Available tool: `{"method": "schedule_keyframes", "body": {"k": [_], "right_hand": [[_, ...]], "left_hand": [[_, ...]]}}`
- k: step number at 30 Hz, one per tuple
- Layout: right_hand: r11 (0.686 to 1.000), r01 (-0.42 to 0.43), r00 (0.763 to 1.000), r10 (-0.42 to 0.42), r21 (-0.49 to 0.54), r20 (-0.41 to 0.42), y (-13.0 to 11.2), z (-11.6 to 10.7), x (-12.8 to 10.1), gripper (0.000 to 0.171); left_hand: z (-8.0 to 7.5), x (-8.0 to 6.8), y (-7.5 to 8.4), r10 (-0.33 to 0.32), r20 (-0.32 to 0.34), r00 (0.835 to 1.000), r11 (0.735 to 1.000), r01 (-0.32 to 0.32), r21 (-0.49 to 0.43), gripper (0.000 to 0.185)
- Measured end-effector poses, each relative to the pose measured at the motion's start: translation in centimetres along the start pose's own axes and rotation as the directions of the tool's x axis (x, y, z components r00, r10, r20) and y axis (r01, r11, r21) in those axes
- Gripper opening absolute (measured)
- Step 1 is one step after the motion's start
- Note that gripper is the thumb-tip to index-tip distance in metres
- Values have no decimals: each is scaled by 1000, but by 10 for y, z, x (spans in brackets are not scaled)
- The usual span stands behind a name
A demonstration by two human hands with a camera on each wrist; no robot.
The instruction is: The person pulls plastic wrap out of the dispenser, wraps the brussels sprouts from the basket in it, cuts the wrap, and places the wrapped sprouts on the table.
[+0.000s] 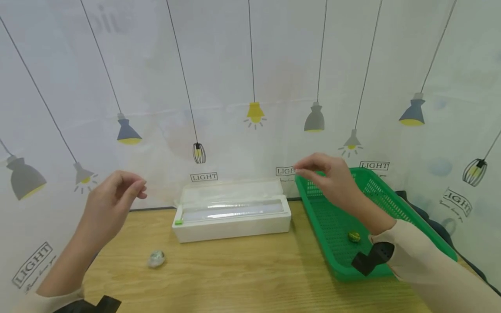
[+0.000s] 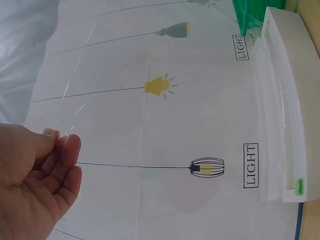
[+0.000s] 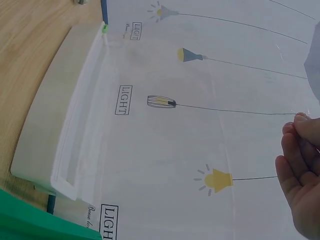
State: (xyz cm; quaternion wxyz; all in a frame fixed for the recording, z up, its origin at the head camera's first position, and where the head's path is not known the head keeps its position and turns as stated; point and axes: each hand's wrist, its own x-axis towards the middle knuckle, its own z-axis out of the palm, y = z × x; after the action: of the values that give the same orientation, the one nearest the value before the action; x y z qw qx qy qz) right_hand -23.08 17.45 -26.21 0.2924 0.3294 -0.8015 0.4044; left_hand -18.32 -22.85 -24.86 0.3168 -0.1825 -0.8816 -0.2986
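My left hand (image 1: 111, 202) is raised at the left, thumb and fingertips pinching the edge of a sheet of clear cling film (image 2: 79, 60), which shows mainly as thin glints in the left wrist view. My right hand (image 1: 332, 178) is held up in front of the green basket and pinches the film's other side. Below and between the hands stands a white cling film dispenser (image 1: 235, 230), its lid raised at the back. The film roll (image 1: 232, 211) shines inside it, and a small green slider (image 1: 178, 222) sits at its left end.
On the wooden table (image 1: 235, 278), a small round film-wrapped thing (image 1: 156, 258) lies at the left. The green plastic basket (image 1: 318, 237) stands at the right, with a small green-and-yellow round thing (image 1: 354, 236) inside. A white curtain (image 1: 219, 87) printed with lamps hangs behind.
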Motion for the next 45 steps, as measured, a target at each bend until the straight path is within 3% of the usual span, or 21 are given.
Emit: {"method": "schedule_keyframes", "body": {"k": [13, 24, 36, 45], "right_hand": [[999, 34, 997, -35, 19, 65, -13, -1, -32, 17], [994, 66, 996, -71, 90, 54, -15, 7, -60, 27], [983, 27, 996, -42, 182, 77, -7, 21, -91, 27], [976, -38, 984, 0, 214, 177, 1, 29, -111, 26]], "left_hand": [[-4, -25, 3, -8, 21, 1000, 999, 9, -42, 4], [1, -51, 0, -34, 36, 999, 997, 36, -73, 5], [12, -82, -5, -84, 111, 990, 991, 95, -90, 7], [28, -106, -18, -239, 224, 945, 953, 272, -131, 2]]}}
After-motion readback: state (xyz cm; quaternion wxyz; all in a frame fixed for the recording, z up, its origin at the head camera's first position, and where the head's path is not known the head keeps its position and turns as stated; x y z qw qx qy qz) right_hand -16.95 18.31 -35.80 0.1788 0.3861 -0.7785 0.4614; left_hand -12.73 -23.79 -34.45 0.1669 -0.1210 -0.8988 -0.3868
